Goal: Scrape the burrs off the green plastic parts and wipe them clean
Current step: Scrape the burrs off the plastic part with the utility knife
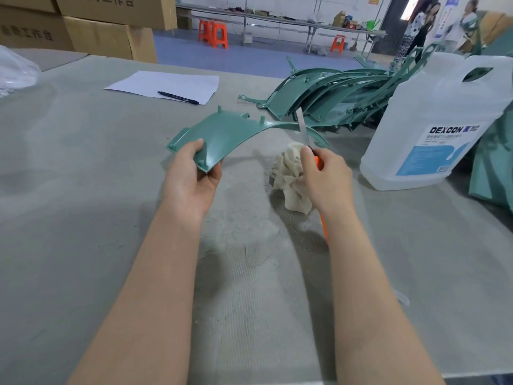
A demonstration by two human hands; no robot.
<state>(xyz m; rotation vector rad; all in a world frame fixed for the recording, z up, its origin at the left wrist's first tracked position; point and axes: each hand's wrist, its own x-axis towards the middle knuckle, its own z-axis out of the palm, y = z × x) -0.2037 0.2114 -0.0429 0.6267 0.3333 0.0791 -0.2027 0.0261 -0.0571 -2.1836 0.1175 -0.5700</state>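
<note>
My left hand grips the near end of a curved green plastic part, held just above the grey table. My right hand holds an orange-handled knife together with a beige cloth. The knife's blade points up and away, and it lies against the thin far arm of the part. The orange handle sticks out below my wrist.
A pile of green parts lies at the back right. A large white DEXCON jug stands to the right. A sheet of paper with a black pen lies at the back. Cardboard boxes are stacked far left.
</note>
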